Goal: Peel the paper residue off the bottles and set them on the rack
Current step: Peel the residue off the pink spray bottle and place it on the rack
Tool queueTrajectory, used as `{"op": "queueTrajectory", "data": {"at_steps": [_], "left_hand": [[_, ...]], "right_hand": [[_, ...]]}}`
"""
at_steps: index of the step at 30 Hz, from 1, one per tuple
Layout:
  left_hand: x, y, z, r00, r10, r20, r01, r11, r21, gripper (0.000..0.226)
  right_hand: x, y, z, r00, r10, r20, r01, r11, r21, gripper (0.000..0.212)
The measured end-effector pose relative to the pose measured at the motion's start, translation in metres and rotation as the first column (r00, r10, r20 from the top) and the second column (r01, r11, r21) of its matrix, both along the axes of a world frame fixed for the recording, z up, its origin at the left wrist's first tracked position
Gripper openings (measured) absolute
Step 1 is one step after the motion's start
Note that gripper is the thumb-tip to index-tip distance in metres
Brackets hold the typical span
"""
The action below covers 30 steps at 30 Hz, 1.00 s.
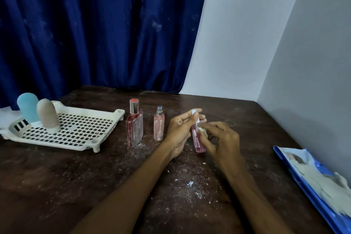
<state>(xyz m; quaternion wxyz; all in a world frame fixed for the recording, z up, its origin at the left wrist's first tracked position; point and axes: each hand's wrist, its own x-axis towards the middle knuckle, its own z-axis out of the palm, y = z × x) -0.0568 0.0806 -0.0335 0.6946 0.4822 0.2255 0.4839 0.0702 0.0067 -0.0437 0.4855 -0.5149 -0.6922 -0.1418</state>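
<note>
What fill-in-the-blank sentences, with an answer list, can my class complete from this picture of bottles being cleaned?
1. The number of bottles standing on the white rack is ____.
2. The left hand and right hand hold a slim bottle filled with ____ liquid.
3. The square red bottle stands on the table to the ____ of the small pink spray bottle.

Answers: two; pink; left

Five bottles: two on one rack [106, 119], two standing [134, 125] [158, 125], one held [198, 138].
</note>
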Motion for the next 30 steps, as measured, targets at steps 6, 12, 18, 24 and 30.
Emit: {"op": "queueTrajectory", "data": {"at_steps": [6,12,18,24,30], "left_hand": [[-0.001,-0.002,0.002,1.0,-0.011,0.0,0.011,1.0,-0.013,0.028],[-0.004,-0.003,0.002,0.999,-0.029,0.03,0.03,0.998,-0.054,0.025],[-0.003,-0.005,0.004,0.998,-0.058,-0.006,0.058,0.998,-0.006,0.028],[-0.005,-0.002,0.003,0.998,-0.062,0.015,0.062,0.998,-0.013,0.029],[-0.001,-0.006,0.006,0.998,-0.067,0.001,0.067,0.998,0.01,0.031]], "right_hand": [[0.001,0.006,0.003,0.997,-0.057,-0.054,0.059,0.997,0.039,0.021],[-0.005,0.0,0.005,1.0,-0.016,-0.006,0.016,1.0,-0.013,0.024],[0.002,0.003,0.008,0.993,-0.094,-0.076,0.093,0.996,-0.015,0.017],[-0.005,-0.002,0.006,0.998,-0.03,-0.054,0.029,0.999,-0.016,0.018],[-0.004,0.008,0.005,0.984,-0.162,-0.067,0.156,0.984,-0.09,0.017]]}}
